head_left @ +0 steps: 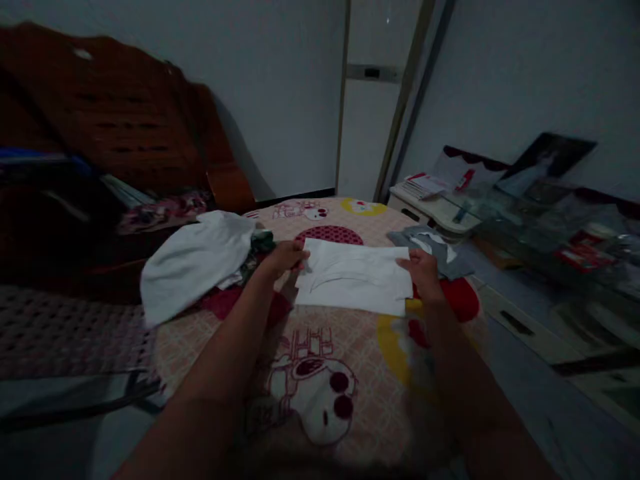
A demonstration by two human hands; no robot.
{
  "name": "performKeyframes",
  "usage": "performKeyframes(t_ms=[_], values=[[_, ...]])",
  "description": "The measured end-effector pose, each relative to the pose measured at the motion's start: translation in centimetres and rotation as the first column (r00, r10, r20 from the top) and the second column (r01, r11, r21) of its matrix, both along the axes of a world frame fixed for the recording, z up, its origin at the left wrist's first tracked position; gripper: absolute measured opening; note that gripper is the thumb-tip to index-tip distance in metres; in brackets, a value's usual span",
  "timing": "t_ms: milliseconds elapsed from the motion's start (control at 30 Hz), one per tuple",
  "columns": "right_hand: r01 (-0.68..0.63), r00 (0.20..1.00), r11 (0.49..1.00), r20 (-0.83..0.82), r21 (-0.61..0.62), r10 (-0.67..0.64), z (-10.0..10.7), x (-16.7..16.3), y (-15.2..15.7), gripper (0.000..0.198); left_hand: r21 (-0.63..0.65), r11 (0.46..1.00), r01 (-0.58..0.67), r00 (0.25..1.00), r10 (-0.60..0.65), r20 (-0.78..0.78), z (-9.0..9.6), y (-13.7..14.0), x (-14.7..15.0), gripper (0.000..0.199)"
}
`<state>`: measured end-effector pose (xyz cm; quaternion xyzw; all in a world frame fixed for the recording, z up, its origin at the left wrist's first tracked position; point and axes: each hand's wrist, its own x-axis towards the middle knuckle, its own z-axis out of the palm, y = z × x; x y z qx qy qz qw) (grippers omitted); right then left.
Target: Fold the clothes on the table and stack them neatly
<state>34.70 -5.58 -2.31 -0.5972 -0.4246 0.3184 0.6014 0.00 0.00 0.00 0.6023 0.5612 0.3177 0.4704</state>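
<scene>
Stretched between my two hands is a white, roughly rectangular piece (355, 277), which looks like a folded cloth with a curved line across its middle. My left hand (290, 259) pinches its upper left corner. At the opposite upper corner, my right hand (420, 270) grips with the thumb on top. Beneath it lies a round table with a patterned pink tablecloth (365, 347). Left of my left hand, a heap of white cloth (200, 263) rests beside dark red fabric (225, 303). Grey cloth (453, 257) lies beyond my right hand, close to something red (463, 298).
A carved wooden bench (115, 127) stands at the left with fabric on its seat. To the right, a glass-topped cabinet (545, 233) carries papers (425, 185) and small items. Behind the table are a wall and a pale door or panel (370, 127).
</scene>
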Motion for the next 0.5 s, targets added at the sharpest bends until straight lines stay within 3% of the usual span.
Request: performKeyframes(t_ms=[133,233,367,500], values=[[0.245,0.967,0.957,0.039,0.155,-0.253,0.3,2.5,-0.3,0.035,0.091,0.994,-0.068,0.993,0.058,0.106,2.2,2.7,5.8,0.008],[0.404,0.905,0.880,0.028,0.252,-0.424,0.2,4.2,-0.8,0.034,0.289,0.954,-0.075,0.997,0.063,0.053,4.0,5.2,10.8,0.003],[0.576,0.786,0.749,0.032,0.328,-0.618,0.3,5.7,-1.5,0.031,0.589,0.806,0.051,0.990,0.036,-0.136,6.2,8.2,17.3,0.014],[0.705,0.653,0.615,0.014,0.355,-0.757,0.6,7.0,-1.8,0.025,0.695,0.686,0.214,0.970,-0.062,-0.237,7.5,10.1,22.7,0.035]])
